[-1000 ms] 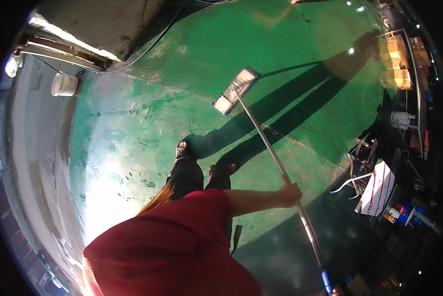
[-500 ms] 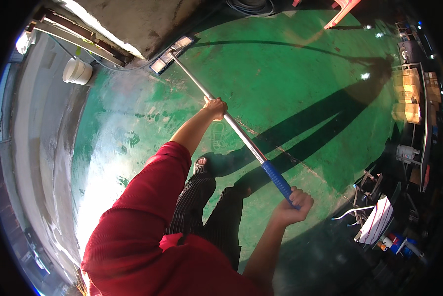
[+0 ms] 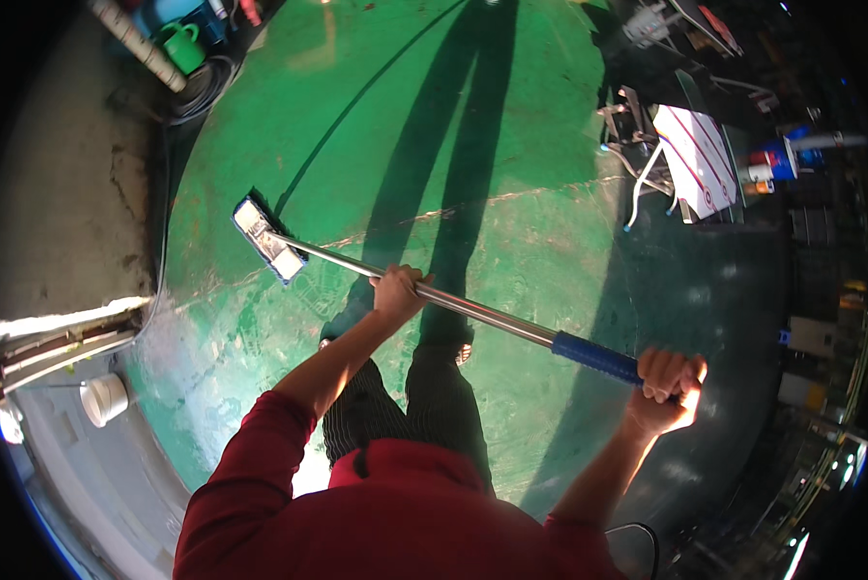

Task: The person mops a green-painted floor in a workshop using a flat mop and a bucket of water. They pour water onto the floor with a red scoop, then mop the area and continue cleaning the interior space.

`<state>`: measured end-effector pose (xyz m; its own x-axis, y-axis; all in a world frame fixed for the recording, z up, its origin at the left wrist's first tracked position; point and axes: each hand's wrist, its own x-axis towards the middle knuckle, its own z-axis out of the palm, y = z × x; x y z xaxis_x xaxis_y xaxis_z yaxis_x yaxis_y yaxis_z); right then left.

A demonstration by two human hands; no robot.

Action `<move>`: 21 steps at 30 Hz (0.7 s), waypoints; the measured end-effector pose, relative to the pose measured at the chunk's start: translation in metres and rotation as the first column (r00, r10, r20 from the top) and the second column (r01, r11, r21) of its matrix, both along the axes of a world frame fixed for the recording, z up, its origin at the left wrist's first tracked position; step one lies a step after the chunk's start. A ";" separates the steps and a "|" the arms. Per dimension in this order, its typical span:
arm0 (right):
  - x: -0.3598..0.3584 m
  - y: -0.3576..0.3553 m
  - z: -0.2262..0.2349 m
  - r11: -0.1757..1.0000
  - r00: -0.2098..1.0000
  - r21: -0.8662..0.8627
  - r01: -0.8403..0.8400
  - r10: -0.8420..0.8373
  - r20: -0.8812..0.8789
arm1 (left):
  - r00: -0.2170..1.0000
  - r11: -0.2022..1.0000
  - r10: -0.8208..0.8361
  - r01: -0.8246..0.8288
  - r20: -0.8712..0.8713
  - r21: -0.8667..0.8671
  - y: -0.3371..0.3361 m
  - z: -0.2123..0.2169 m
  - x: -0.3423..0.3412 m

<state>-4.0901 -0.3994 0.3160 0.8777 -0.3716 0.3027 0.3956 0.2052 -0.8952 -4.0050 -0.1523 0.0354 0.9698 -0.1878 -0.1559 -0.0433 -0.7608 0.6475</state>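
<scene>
The left hand (image 3: 398, 290) closes around the middle of the metal pole and the right hand (image 3: 664, 387) around its blue grip, with the flat mop head (image 3: 268, 240) on the green floor (image 3: 511, 222) near its left edge, so even downward pressure would keep the head flat.

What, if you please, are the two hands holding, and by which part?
Both hold a long-handled floor mop: the left hand grips the metal shaft near its middle, and the right hand grips the end by the blue grip.
</scene>
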 end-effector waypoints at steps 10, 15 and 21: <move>-0.141 -0.249 0.104 0.923 0.925 -0.151 0.355 -0.323 0.199 | 0.890 0.890 -0.251 0.366 0.381 -0.270 -0.397 0.059 -0.045; -0.116 -0.309 0.101 0.821 0.917 -0.414 0.393 -0.316 0.245 | 0.840 0.718 -0.341 0.522 0.422 -0.460 -0.533 0.058 0.007; -0.025 -0.366 0.047 0.757 0.903 -0.492 0.429 -0.350 0.249 | 0.685 0.615 -0.553 0.719 0.473 -0.322 -0.662 -0.003 0.124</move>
<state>-4.1146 -0.7657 0.3629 0.6280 -0.4215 0.6541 0.4601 -0.4769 -0.7490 -3.8806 -0.8141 0.0321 0.5471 -0.7397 0.3918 -0.6503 -0.0808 0.7554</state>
